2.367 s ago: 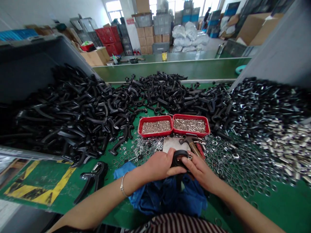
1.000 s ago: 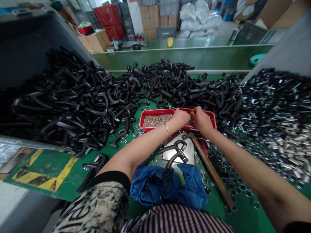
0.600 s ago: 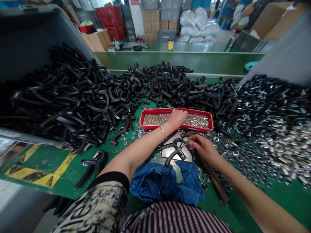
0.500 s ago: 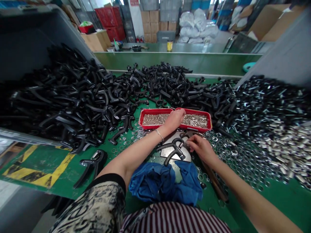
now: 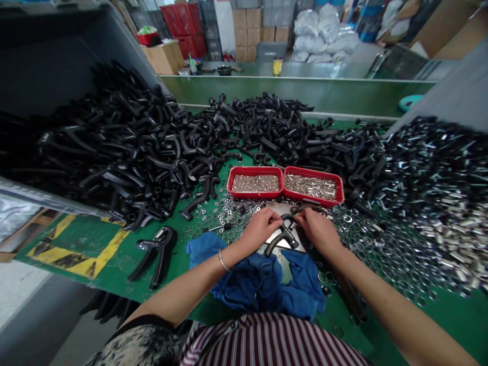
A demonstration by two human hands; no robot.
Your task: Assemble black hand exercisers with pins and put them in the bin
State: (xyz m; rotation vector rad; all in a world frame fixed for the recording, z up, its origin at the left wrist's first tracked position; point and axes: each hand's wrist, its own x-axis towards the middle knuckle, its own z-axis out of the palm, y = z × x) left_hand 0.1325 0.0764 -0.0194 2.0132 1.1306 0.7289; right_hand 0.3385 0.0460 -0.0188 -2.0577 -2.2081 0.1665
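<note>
My left hand [image 5: 260,227] and my right hand [image 5: 319,229] meet at the head of a black plastic spring hand grip [image 5: 282,238], with the fingers of both closed on it. The grip lies on a scuffed metal plate [image 5: 276,239], above a crumpled blue cloth [image 5: 247,284]. Beyond my hands stand two red trays: one [image 5: 255,195] holds small silver rings, the other [image 5: 310,201] short metal tubes. A wooden-handled hammer [image 5: 303,208] lies under my right wrist, its handle mostly hidden by my forearm.
A large heap of black grip parts [image 5: 125,152] spills from a grey bin [image 5: 57,56] on the left. Dark bolts [image 5: 430,168] and silver tubes [image 5: 453,249] pile up on the right. Loose washers [image 5: 224,213] cover the green bench, and another assembled grip [image 5: 154,254] lies at the left.
My left hand has come back from the red tray to the grip, next to my right hand. The whole scene sits slightly further right and the blue cloth shows more.
</note>
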